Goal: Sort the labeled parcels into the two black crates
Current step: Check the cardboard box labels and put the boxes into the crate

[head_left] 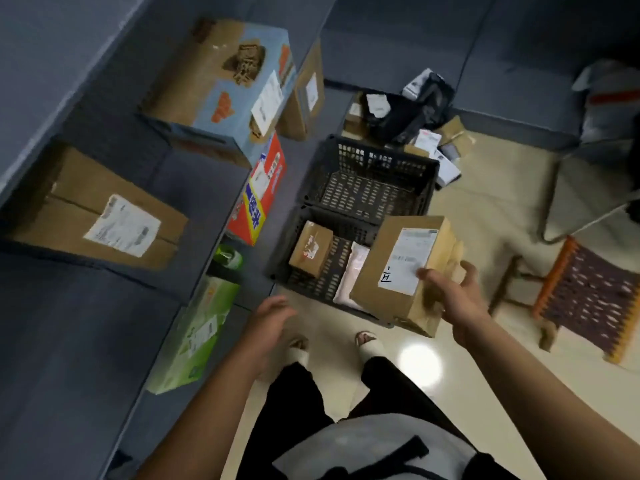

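Note:
My right hand (450,296) grips a brown cardboard parcel (384,265) with a white label, held over the near black crate (287,251). That crate holds a small brown box (310,252) and a pale pink mailer (353,275). Behind it stands the far black crate (370,157), whose mesh floor shows bare. My left hand (268,318) hovers with relaxed fingers and holds nothing, just left of the near crate. Labeled parcels lie on the grey sofa: a brown box (93,209), a blue and brown box (221,84) and a red box (259,195).
A green box (194,334) and a green bottle (228,259) sit at the sofa edge. More parcels and black bags (408,112) are heaped behind the far crate. A woven stool (585,299) and a metal chair frame (581,202) stand on the right. My feet (332,344) are on beige tile.

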`<state>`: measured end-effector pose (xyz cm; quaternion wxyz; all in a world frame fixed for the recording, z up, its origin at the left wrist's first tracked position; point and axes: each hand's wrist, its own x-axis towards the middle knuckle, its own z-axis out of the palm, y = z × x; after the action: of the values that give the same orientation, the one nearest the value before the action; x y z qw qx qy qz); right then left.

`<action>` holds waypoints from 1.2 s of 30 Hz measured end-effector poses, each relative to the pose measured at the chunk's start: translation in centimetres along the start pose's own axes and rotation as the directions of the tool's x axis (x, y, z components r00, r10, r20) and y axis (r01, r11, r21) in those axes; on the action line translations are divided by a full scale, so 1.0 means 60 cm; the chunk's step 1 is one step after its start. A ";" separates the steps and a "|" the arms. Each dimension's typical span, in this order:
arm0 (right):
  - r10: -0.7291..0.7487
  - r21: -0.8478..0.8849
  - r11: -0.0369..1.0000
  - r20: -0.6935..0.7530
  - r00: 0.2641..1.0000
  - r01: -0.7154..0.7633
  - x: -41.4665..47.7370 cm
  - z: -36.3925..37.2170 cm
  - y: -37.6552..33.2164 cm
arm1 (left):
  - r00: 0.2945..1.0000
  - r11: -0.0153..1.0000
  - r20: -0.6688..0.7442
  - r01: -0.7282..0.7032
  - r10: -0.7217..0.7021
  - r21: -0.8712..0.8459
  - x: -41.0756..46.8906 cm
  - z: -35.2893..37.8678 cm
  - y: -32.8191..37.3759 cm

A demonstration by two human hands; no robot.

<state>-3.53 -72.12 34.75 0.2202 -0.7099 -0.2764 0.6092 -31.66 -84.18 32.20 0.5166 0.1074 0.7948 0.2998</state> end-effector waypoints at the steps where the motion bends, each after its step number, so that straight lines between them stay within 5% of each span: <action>1: 0.003 0.000 1.000 -0.050 0.999 -0.004 -0.005 0.007 0.010 | 1.000 0.998 0.029 -0.011 0.009 0.067 0.025 0.003 0.005; 9: 0.103 0.079 0.994 -0.320 0.942 -0.082 0.007 0.128 0.154 | 0.981 0.878 0.186 -0.046 -0.049 0.477 0.305 0.023 -0.022; 17: 0.075 0.165 0.986 -0.384 0.920 -0.012 0.214 0.255 0.314 | 0.966 0.639 0.255 -0.220 0.039 0.737 0.630 0.109 -0.104; 20: 0.021 0.156 0.987 -0.397 0.918 0.045 0.313 0.274 0.371 | 0.955 0.512 0.278 -0.290 0.101 0.809 0.757 0.157 -0.152; 26: -0.165 0.021 0.982 -0.396 0.903 0.188 0.470 0.290 0.474 | 0.943 0.418 0.246 -0.321 0.223 0.850 0.875 0.240 -0.170; 32: -0.388 -0.186 0.921 -0.363 0.847 0.342 0.594 0.290 0.509 | 0.962 0.426 0.152 -0.238 0.225 0.873 0.980 0.288 -0.185; 36: -0.525 -0.332 0.843 -0.340 0.780 0.422 0.658 0.276 0.538 | 0.941 0.222 0.156 -0.228 0.300 0.948 1.014 0.301 -0.199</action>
<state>-11.72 -70.64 -18.21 0.3344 -0.7512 -0.4640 0.3294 -40.97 -57.88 -26.00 0.2643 0.5193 0.7983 -0.1525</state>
